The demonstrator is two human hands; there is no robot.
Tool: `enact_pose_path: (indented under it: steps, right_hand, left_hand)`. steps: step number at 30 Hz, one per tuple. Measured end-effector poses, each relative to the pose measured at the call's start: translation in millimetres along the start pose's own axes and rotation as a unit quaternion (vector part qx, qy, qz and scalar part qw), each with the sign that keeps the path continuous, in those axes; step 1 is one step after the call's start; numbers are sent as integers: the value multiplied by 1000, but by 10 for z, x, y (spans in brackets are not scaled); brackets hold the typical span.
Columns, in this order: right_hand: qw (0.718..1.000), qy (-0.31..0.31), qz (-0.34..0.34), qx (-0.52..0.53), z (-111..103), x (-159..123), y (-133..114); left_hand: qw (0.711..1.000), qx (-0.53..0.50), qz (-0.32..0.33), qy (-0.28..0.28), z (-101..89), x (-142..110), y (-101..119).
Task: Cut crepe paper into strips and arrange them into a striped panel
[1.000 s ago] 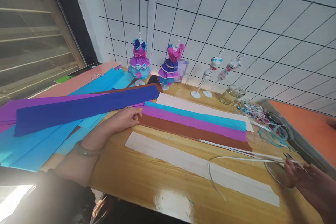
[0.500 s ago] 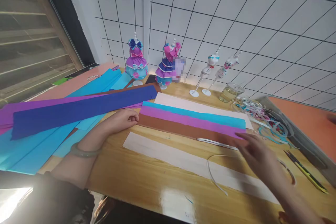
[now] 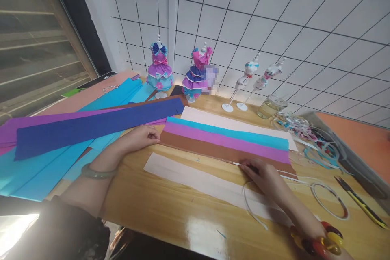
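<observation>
Layered crepe paper strips lie lengthwise across the wooden table: a brown strip point(image 3: 198, 146) in front, a purple strip point(image 3: 225, 142) behind it, then a light blue strip point(image 3: 243, 133). At the left end of the brown strip, my left hand point(image 3: 148, 135) is closed, fingertips pinching its corner. My right hand point(image 3: 258, 172) pinches a thin white ribbon point(image 3: 236, 163) along the strip's front edge. To the right the ribbon runs on into a loose loop point(image 3: 332, 207). Nearer me lies a pale pink strip point(image 3: 189, 180), partly under my right forearm.
Crossed blue and purple paper strips point(image 3: 91, 126) cover the left side. Two dressed mini mannequins point(image 3: 160, 69) and two barer ones point(image 3: 248, 75) stand by the wall. At right are a glass jar point(image 3: 271, 106), tangled ribbons point(image 3: 319, 142) and yellow-black tweezers or snips point(image 3: 361, 201).
My right hand has moved left and slightly down, from the strips' right end to the brown strip's front edge, onto the white ribbon. The left hand stays at the left end.
</observation>
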State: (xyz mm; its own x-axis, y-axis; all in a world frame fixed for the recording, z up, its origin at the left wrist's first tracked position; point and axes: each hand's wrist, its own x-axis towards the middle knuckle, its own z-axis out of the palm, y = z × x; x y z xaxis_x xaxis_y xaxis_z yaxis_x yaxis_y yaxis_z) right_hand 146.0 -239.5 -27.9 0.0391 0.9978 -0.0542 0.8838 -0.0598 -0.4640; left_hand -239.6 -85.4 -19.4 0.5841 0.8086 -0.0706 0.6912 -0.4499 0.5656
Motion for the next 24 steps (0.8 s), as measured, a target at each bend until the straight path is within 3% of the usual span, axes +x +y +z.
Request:
enact_pose_path:
  steps: [6, 23, 24]
  right_hand:
    - [999, -12, 22, 21, 30, -23, 77]
    - [994, -63, 61, 65, 0, -9, 205]
    - [994, -46, 68, 71, -14, -20, 193]
  left_hand:
    - [1000, -17, 10, -24, -4, 17, -65]
    - [999, -41, -14, -2, 22, -41, -127]
    - [999, -43, -13, -3, 17, -42, -137]
